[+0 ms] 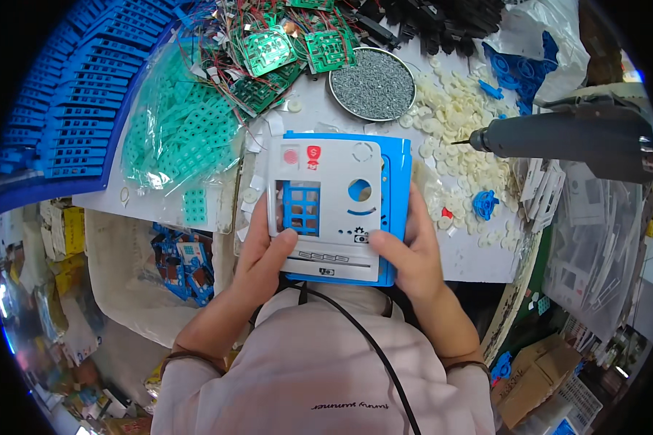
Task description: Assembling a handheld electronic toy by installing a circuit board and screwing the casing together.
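In front of my body I hold a white faceplate (pixel 332 170) laid over a blue plastic panel (pixel 397 174). The faceplate has a square window, a round hole, a slot and small printed symbols; a blue grid shows through the window. My left hand (pixel 261 250) grips the left edge with the thumb on top of the faceplate. On the opposite side, my right hand (pixel 416 254) grips the lower right edge, its thumb pressing on the white face. The blue panel sticks out past the faceplate on the right. Fingers underneath are hidden.
An electric screwdriver (pixel 559 138) points in from the right above off-white round plastic parts (pixel 457 109). Behind the panel are a bowl of screws (pixel 374 83) and wired green circuit boards (pixel 268 51). Left lie green keypads (pixel 185 119), stacked blue parts (pixel 87 94) and a bin (pixel 116 283).
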### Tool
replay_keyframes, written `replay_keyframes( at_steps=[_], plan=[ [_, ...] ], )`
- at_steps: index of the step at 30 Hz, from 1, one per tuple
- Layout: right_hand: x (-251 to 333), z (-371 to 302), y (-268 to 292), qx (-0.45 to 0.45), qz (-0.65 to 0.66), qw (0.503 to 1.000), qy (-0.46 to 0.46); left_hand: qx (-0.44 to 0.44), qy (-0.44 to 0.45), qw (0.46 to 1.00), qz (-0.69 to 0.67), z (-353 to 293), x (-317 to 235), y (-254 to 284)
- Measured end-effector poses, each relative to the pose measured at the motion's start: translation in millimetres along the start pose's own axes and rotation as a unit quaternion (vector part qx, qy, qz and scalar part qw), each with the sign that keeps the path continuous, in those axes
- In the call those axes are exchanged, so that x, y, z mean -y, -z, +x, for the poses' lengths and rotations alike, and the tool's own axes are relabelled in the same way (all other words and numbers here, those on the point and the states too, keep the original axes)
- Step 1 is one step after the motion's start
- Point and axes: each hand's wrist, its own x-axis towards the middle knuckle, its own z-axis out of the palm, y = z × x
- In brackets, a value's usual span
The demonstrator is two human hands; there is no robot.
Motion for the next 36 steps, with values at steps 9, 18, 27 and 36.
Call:
replay_keyframes(
  at_steps=[9,18,27,36],
  plan=[
    [-7.3,3.0,-14.1,0.032,0.033,0.999,0.013,-0.125,-0.057,0.980,-0.142,9.1,-14.6,-19.6],
    [-7.7,2.5,-9.8,0.051,0.002,0.998,0.029,-0.117,-0.035,0.989,-0.086,9.2,-17.2,-28.0],
    [-17.5,3.4,-8.1,0.048,0.037,0.997,0.050,-0.106,-0.034,0.990,-0.088,9.8,-10.0,-26.9],
    [-13.9,5.8,-5.4,0.091,0.053,0.993,0.061,-0.125,-0.029,0.988,-0.088,8.7,-10.0,-32.7]
  ],
)
